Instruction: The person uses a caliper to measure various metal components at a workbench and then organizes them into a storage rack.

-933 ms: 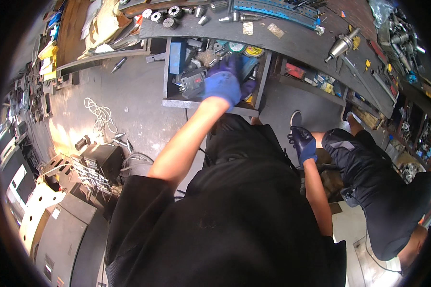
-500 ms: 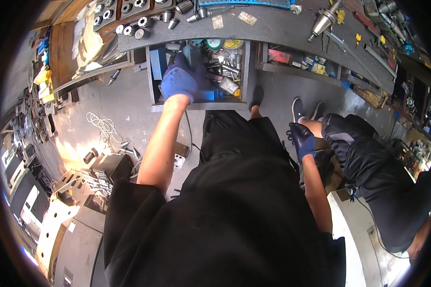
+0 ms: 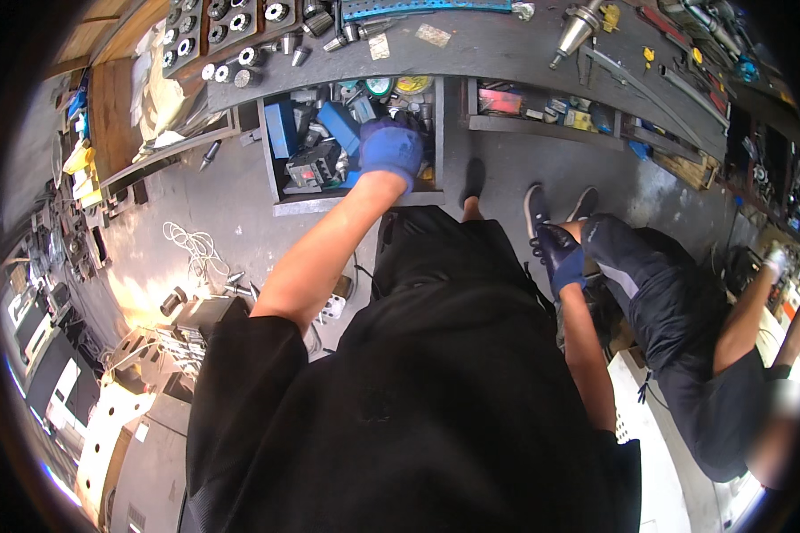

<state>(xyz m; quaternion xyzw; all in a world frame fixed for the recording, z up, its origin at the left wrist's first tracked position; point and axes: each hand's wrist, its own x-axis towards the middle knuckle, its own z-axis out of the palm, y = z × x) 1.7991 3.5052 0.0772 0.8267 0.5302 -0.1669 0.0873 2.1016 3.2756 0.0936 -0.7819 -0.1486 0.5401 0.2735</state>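
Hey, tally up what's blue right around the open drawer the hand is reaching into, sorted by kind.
Blue-gloved hands: 2, the left hand in the open drawer and the right hand hanging at the person's side.
Blue boxes in the drawer: 2, a blue box at its left and a smaller blue box beside the glove.
Total: 4.

Just one view here, a wide fisheye worn on the head, looking pretty much straight down over the person's own black shirt so the torso fills the lower middle and both forearms run up into frame from the bottom. It faces forward and down onto a long grey table point(image 3: 507, 53) curving across the top and an open drawer point(image 3: 280, 182) under it, close enough that the left hand point(image 3: 391, 149) sits at arm's length. Edges bend hard and go black at the rim, and a second person point(image 3: 684, 329) squeezes in at the right.
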